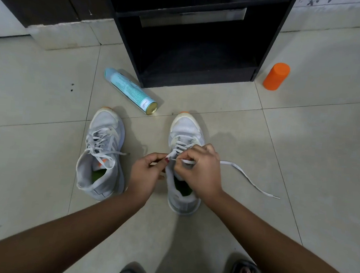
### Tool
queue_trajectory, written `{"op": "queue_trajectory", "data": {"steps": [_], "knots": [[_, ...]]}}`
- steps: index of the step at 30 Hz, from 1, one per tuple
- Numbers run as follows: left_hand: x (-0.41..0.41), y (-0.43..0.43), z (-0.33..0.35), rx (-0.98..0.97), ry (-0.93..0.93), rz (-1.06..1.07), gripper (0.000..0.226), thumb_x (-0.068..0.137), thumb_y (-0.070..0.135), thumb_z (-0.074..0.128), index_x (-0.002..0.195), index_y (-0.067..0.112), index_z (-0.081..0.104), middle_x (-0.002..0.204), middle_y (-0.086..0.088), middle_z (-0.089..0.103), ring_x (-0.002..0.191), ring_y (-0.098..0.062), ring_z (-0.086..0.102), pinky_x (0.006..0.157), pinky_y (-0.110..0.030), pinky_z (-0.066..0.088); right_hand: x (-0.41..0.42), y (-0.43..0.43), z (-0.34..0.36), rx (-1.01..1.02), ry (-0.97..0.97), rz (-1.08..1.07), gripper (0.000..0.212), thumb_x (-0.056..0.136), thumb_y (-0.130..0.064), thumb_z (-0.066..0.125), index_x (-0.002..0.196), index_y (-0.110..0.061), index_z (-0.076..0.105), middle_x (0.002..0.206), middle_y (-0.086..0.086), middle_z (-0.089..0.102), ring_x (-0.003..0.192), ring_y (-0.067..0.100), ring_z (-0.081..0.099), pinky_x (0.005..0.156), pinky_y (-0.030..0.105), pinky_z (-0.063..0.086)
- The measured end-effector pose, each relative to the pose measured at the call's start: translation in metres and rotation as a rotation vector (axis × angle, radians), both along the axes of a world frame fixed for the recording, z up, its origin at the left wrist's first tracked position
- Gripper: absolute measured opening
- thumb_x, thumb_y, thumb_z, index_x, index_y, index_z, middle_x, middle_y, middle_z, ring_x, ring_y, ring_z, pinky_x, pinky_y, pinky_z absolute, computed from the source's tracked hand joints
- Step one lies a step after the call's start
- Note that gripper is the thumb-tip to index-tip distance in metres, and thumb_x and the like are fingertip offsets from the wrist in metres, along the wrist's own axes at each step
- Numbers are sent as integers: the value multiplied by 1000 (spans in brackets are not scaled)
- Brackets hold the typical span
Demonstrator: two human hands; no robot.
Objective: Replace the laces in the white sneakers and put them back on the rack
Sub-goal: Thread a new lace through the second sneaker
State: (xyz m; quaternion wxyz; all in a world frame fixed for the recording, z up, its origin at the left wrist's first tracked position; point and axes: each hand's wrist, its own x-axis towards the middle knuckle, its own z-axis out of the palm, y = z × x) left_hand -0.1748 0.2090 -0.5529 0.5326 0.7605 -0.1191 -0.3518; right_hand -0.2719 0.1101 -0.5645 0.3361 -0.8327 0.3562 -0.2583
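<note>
On the floor (37, 103), the left sneaker (103, 152) and right sneaker (186, 130) stand side by side, toes pointing at the black rack (268, 46). Over the right sneaker, the left hand (146, 172) and right hand (202, 170) each pinch its lace (226, 162).

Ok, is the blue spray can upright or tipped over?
Tipped over: the spray can lies on its side on the floor, its round metal base facing the camera, near the black rack.
</note>
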Motion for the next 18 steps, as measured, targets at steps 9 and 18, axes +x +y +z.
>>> {"op": "queue_trajectory", "data": {"steps": [9,18], "knots": [[2,1,-3,-15,-4,-17,13,90,8,60,94,11,73,88,-9,72,73,-15,65,60,-20,53,4,4,0,-29,43,-22,16,65,-34,54,60,-22,64,62,-8,63,73,23,55,63,38,47],[4,3,-1,-49,67,-7,20,95,10,52,93,12,72,85,-8,72,72,-13,68,61,-19,52,6,6,-4,45,-70,-24,14,70,-32,57,60,-24,64,64,-12,62,78,18,57,71,42,48]]}}
